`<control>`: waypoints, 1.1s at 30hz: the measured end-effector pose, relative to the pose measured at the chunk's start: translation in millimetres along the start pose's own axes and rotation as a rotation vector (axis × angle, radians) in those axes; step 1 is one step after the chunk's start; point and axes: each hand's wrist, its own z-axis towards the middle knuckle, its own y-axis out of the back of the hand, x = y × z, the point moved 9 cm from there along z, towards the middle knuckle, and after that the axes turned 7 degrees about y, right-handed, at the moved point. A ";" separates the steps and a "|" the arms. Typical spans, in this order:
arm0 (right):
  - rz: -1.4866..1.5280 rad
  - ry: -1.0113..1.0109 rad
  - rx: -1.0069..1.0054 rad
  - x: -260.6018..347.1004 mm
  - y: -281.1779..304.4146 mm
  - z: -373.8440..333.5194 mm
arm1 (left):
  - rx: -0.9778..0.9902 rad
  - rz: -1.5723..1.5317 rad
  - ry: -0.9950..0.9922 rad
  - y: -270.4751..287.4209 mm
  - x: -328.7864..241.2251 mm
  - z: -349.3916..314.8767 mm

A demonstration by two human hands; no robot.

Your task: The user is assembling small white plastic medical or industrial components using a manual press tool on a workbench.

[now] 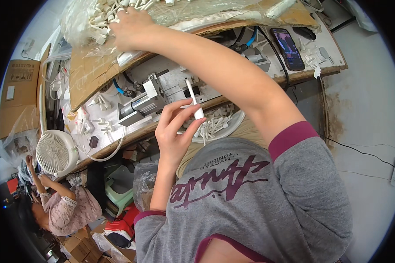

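Note:
My left hand [173, 127] pinches a slim white plastic tube [198, 112] in front of the bench. The tube has a wide lower end and a thin stem pointing up and away. Across the bench, my right hand [134, 30] reaches to the far left, its fingers apart over a heap of small white plastic parts [102, 19]. The heap lies in a clear plastic bag on cardboard, and some fingertips are hidden among the parts. Just beyond my left hand sits a metal fixture [151, 90] with a cylinder. Below the held tube, a round tray [238, 119] holds more white parts.
A phone [288, 49] lies at the bench's right end beside loose white pieces. Cardboard [90, 74] covers part of the fixture. A white fan [57, 153] stands at the left end. Further left, another person [70, 206] sits near a green stool [118, 188]. Cables and hoses cross the bench.

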 end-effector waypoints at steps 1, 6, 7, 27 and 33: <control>-0.042 0.040 -0.049 -2.5 3.0 -3.0 | -0.008 0.011 -0.011 -0.1 0.2 1.1; 0.078 0.191 -0.062 -31.9 16.7 -16.4 | -0.042 0.064 -0.041 1.4 8.7 -3.2; 0.114 0.230 -0.051 -38.0 28.4 -27.2 | -0.055 0.073 -0.049 1.6 11.8 -5.0; 0.047 0.138 -0.312 -81.0 76.1 -93.3 | 0.020 0.716 -0.256 -32.3 5.1 18.5; 0.071 0.201 -0.460 -89.8 86.9 -97.9 | 0.032 0.704 -0.151 -32.5 12.9 16.6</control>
